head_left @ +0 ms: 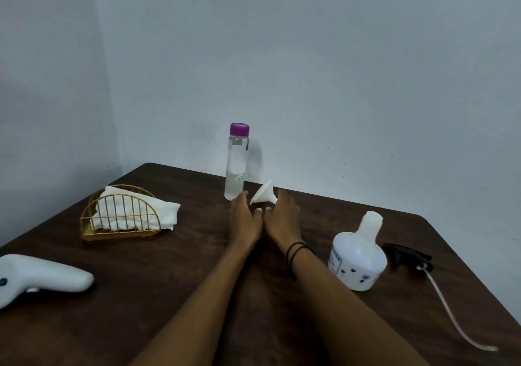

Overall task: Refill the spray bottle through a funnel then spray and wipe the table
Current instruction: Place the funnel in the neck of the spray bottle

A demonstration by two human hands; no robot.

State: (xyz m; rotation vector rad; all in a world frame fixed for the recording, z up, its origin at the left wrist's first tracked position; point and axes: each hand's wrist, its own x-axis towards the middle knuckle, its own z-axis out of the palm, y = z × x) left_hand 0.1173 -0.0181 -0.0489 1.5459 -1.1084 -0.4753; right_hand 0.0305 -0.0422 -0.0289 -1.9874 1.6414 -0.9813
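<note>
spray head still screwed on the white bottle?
No, the spray bottle stands with its neck open, and the black spray head lies on the table beside it.

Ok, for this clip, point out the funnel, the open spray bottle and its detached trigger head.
funnel (263, 193): head view, on the white cone.
spray bottle (358, 261): head view, on the round white body.
trigger head (407, 255): head view, on the black sprayer lying beside the bottle.

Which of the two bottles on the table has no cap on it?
The squat white spray bottle on the right: its neck is bare, and its black trigger head lies beside it. The tall clear bottle wears a purple cap.
</note>
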